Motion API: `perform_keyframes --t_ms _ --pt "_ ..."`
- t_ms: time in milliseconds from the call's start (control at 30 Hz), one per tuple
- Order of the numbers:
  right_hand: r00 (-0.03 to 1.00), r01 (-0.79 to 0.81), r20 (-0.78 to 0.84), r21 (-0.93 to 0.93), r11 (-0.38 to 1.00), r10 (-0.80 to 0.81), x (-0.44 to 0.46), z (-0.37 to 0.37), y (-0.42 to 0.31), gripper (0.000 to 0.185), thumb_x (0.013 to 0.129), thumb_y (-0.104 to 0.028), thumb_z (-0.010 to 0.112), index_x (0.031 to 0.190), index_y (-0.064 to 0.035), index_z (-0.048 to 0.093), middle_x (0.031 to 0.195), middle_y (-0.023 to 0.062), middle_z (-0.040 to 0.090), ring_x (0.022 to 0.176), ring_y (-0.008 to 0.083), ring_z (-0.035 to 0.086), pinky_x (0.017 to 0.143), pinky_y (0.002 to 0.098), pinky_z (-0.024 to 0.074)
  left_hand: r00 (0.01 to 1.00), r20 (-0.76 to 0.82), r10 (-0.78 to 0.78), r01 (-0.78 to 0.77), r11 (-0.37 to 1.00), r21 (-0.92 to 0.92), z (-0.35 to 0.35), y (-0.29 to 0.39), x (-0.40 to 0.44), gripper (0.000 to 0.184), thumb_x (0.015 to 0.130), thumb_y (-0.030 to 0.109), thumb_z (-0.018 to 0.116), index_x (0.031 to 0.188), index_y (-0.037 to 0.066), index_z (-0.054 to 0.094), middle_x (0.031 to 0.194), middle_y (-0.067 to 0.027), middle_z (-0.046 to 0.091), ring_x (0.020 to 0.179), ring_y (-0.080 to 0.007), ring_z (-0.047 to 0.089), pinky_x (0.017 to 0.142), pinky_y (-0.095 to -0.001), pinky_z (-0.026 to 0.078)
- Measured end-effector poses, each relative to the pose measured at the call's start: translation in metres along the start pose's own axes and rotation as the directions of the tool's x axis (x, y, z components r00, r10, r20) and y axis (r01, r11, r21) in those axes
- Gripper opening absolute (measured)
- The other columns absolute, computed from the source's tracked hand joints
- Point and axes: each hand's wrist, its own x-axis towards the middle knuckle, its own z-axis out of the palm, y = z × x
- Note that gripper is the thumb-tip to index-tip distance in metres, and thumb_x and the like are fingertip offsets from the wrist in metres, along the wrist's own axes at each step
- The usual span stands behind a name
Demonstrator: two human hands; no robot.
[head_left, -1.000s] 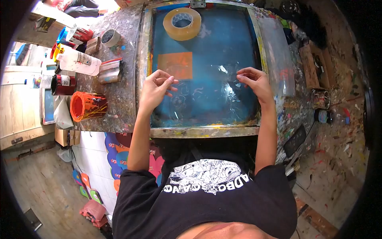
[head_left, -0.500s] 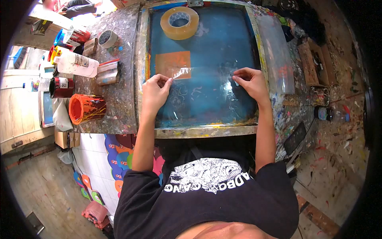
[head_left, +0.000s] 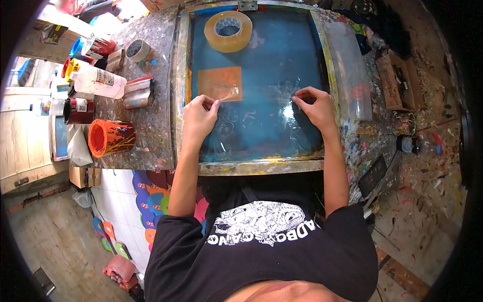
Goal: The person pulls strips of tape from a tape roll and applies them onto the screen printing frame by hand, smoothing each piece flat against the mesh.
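A blue mesh screen (head_left: 271, 65) in a paint-stained wooden frame (head_left: 261, 167) lies flat before me. My left hand (head_left: 200, 121) pinches one end of a clear tape strip (head_left: 232, 94), just below the orange square (head_left: 214, 78) on the screen. My right hand (head_left: 319, 110) is pinched too, over the right side of the mesh, at the strip's other end. Between them the strip is nearly invisible except for glints. Whether it touches the mesh I cannot tell. Near the top of the screen lies a large roll of clear tape (head_left: 243, 42).
Left of the frame stand an orange paint-covered can (head_left: 121, 138), a white bottle (head_left: 100, 82) and a small grey-white roll (head_left: 142, 50). A clear plastic sheet (head_left: 347, 70) lies along the right side. Further right are a cardboard box (head_left: 415, 83) and a dark phone-like slab (head_left: 372, 176).
Both hands stay pinched in nearly the same places. The glints on the strip have shifted, and the whole view has moved slightly.
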Motion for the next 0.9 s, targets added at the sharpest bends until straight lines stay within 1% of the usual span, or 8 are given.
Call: perform_keyframes --t_ms 167,367,467,633,767,833,867,900 --pt "0.999 0.026 -0.027 -0.051 0.998 -0.027 -0.004 0.003 -0.002 0.017 0.084 -0.016 0.083 0.095 -0.0035 0.078 0.088 0.0104 0.078 0.078 0.0182 0.075 0.07 0.0303 0.0562 1.0 -0.012 0.017 -0.016 0.999 0.045 0.003 -0.001 0.001 0.022 0.088 0.019 0.08 0.088 -0.002 0.074 0.073 -0.0114 0.072 0.065 -0.0173 0.068 0.064 -0.0327 0.054" --pt "0.983 0.127 -0.105 -0.208 0.97 -0.151 -0.009 0.013 0.007 0.018 0.082 -0.016 0.083 0.093 -0.0048 0.075 0.087 0.0112 0.075 0.079 0.0265 0.073 0.072 0.0367 0.057 0.993 -0.082 0.087 -0.079 0.992 0.096 0.009 0.003 0.0 0.023 0.085 0.018 0.08 0.078 -0.001 0.069 0.069 -0.0121 0.069 0.062 -0.0251 0.067 0.063 -0.0364 0.053" --pt "0.978 0.114 -0.14 -0.257 0.96 -0.154 -0.011 0.015 0.003 0.02 0.08 -0.016 0.084 0.092 -0.0043 0.073 0.085 0.0104 0.074 0.08 0.0278 0.072 0.075 0.0391 0.0565 0.996 -0.076 0.039 -0.02 0.972 0.233 0.01 0.007 0.0 0.029 0.082 0.023 0.081 0.074 0.0 0.065 0.071 -0.0131 0.068 0.069 -0.0297 0.068 0.067 -0.0397 0.053" --pt "0.975 0.087 -0.173 -0.291 0.953 -0.142 -0.008 0.02 0.002 0.023 0.079 -0.018 0.085 0.088 -0.0034 0.07 0.082 0.0095 0.071 0.079 0.0278 0.069 0.075 0.0396 0.0555 0.986 -0.169 -0.01 0.068 0.938 0.34 0.006 0.018 0.002 0.034 0.079 0.031 0.079 0.088 0.002 0.062 0.091 -0.0163 0.066 0.088 -0.0353 0.068 0.078 -0.0454 0.053" --pt "0.965 0.081 -0.2 -0.39 0.917 -0.17 -0.005 0.021 0.005 0.021 0.082 -0.02 0.082 0.087 -0.0049 0.068 0.08 0.0093 0.069 0.081 0.0284 0.067 0.075 0.0414 0.0544 0.972 -0.233 0.044 0.043 0.934 0.355 0.01 0.015 0.002 0.032 0.08 0.028 0.078 0.094 0.004 0.062 0.097 -0.0153 0.066 0.084 -0.0372 0.067 0.078 -0.0471 0.054" --pt "0.961 0.084 -0.203 -0.43 0.899 -0.187 -0.005 0.024 0.007 0.02 0.083 -0.021 0.08 0.087 -0.0056 0.068 0.082 0.0094 0.068 0.083 0.0288 0.066 0.075 0.0418 0.054 0.972 -0.209 0.105 -0.019 0.925 0.379 0.009 0.021 0.0 0.026 0.084 0.022 0.074 0.097 0.003 0.062 0.102 -0.0154 0.065 0.09 -0.0373 0.067 0.082 -0.0457 0.054" --pt "0.926 0.184 -0.213 -0.468 0.864 -0.313 -0.005 0.026 0.009 0.018 0.085 -0.02 0.078 0.087 -0.006 0.067 0.085 0.0094 0.068 0.086 0.0292 0.066 0.077 0.0421 0.0534 0.97 -0.216 0.11 -0.021 0.925 0.379 0.009 0.017 -0.001 0.026 0.084 0.022 0.074 0.097 0.003 0.062 0.102 -0.0154 0.065 0.09 -0.0373 0.067 0.082 -0.0457 0.054" --pt "0.874 0.278 -0.218 -0.509 0.815 -0.435 -0.004 0.026 0.006 0.016 0.086 -0.019 0.076 0.087 -0.0064 0.067 0.088 0.0094 0.068 0.088 0.0296 0.065 0.078 0.0424 0.0528 0.936 -0.146 0.321 -0.254 0.902 0.35 0.009 0.016 -0.002 0.021 0.086 0.017 0.071 0.098 0.003 0.062 0.103 -0.0155 0.065 0.094 -0.0371 0.066 0.083 -0.0445 0.054"
